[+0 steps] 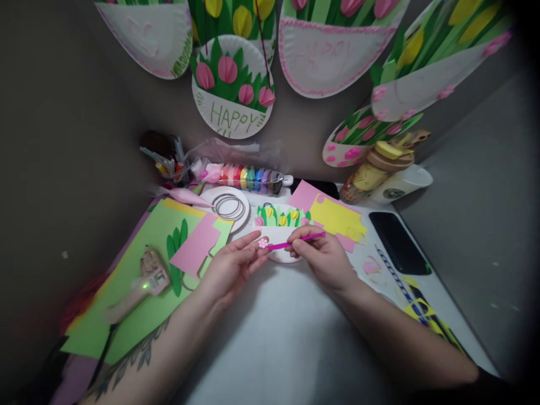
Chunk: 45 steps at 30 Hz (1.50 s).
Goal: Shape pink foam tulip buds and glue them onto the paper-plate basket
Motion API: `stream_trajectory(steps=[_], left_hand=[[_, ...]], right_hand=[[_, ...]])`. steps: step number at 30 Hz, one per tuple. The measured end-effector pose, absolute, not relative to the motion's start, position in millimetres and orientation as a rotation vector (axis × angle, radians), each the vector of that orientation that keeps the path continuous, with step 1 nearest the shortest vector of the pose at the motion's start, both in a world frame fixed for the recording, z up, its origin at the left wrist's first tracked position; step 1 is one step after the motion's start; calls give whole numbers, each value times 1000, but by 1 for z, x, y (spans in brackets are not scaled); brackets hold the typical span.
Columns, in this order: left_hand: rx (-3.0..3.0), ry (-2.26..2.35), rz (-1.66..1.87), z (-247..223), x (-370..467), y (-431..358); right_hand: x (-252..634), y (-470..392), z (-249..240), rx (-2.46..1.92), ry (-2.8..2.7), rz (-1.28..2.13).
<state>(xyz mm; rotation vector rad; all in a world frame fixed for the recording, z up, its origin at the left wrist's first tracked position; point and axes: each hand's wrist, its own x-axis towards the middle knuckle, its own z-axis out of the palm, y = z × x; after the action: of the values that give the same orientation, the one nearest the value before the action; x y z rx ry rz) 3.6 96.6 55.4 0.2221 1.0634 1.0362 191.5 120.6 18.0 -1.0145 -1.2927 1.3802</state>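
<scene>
- My left hand (230, 261) is turned palm up, fingers loosely spread, with a small pink flower (263, 242) at the fingertips; whether they pinch it or just bear it, I can't make out.
- My right hand (320, 253) is closed in a pen-like grip on a magenta stick tool (278, 246), its tip right at the flower's edge.
- The paper-plate tulip basket (276, 232) lies on the white table (257, 349), just beyond and partly behind my hands.
- Done, by the look of it: the flower has its petals, and yellow and pink tulips with green leaves stand along the basket's top.
- Left, I judge: the flower is not on the basket, whose visible white front looks plain, whereas the hanging plate (233, 115) above bears "HAPPY" and a smaller one (352, 153) has pink blobs.
</scene>
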Motion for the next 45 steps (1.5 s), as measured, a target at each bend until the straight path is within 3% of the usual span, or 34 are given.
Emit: stream_trajectory(steps=[22, 32, 45], left_hand=[[255, 1084, 996, 54, 8, 94], [240, 1098, 987, 56, 8, 94], [240, 1088, 979, 55, 9, 93]], right_hand=[[192, 120, 17, -1066, -1143, 1272], [189, 124, 29, -981, -1044, 1474], [190, 116, 28, -1082, -1371, 1137]])
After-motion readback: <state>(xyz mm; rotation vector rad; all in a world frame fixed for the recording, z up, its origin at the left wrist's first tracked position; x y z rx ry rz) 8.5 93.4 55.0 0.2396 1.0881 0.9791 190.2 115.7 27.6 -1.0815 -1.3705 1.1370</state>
